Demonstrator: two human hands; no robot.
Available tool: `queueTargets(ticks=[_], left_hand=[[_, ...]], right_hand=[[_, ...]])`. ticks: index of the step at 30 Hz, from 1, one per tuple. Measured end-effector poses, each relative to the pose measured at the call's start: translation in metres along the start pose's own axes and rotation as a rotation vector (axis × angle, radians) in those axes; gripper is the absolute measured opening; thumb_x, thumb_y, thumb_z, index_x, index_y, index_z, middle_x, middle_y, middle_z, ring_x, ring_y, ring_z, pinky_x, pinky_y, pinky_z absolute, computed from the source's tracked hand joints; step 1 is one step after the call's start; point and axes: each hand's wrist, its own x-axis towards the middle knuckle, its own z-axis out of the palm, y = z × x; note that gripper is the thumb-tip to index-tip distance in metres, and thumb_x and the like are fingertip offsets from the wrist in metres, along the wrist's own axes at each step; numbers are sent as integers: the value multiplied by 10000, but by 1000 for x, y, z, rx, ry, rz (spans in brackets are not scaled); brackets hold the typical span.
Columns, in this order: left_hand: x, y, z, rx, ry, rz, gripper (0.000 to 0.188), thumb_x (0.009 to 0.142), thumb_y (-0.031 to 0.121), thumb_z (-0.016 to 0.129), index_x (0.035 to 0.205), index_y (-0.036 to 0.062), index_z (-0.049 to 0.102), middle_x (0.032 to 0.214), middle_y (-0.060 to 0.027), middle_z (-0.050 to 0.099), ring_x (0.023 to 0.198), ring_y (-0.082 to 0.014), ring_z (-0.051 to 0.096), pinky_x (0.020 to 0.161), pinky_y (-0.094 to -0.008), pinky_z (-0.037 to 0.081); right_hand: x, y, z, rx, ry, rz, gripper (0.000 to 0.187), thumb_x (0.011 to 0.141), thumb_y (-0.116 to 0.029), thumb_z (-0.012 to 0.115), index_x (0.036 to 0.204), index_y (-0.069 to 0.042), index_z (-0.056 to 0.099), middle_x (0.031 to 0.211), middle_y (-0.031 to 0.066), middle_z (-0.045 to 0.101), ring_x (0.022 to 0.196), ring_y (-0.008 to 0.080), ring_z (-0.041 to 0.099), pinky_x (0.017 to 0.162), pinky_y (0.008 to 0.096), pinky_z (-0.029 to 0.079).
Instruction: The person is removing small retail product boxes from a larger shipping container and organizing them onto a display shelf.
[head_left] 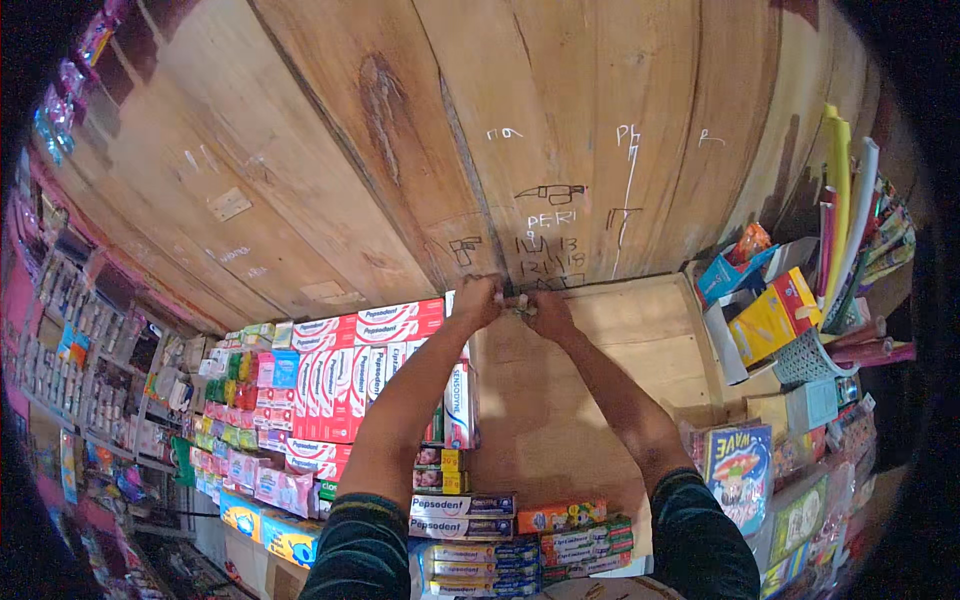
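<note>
Both my arms reach forward to the far edge of a bare wooden shelf (560, 400), close to the plank wall (560, 100). My left hand (478, 300) is closed, its fingertips pressed together beside the stacked toothpaste boxes (385, 365). A short way to its right, my right hand (548, 314) is closed too. Between the fingertips of both hands shows a small pale object (517, 302), too small to name. An upright white and blue toothpaste box (459, 405) stands below my left hand, at the end of the red and white stack.
Toothpaste boxes in purple and white (462, 516) lie along the near edge, beside red and green boxes (585, 540). At right are a pale mesh basket (808, 358), a yellow box (775, 318) and a picture book (738, 470). Soap packs (285, 490) fill the left.
</note>
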Motion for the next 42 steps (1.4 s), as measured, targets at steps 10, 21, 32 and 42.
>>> queueTargets(ticks=[10,21,32,42], left_hand=[[20,-41,33,-76,-37,45,266,682,203,727,911,101,638,901,-130,678,910,-336,635,886,-461,433],[21,-49,48,-22,-89,49,221,634,135,702,840,95,635,879,-144,672,889,-340,637,867,-440,457],[23,-56,59,80,-115,49,340,707,138,663,1046,113,653,972,-178,661,900,-379,638,797,-457,518],[19,-58,62,34,34,117,417,643,79,685,1057,99,635,952,-196,661,890,-376,640,782,-444,527]], right_hand=[[36,22,28,-199,4,-219,455,776,-322,650,1163,-84,617,1299,240,480,1248,419,404,1107,496,263],[48,28,37,-167,8,-275,346,643,-306,749,945,-141,713,1082,167,579,1101,375,482,984,492,345],[51,26,43,-11,-11,-266,376,651,-303,745,978,-127,695,1070,176,603,1066,377,507,957,494,375],[50,17,36,-21,-136,-162,365,638,-280,763,953,-111,692,982,168,634,971,367,570,895,472,435]])
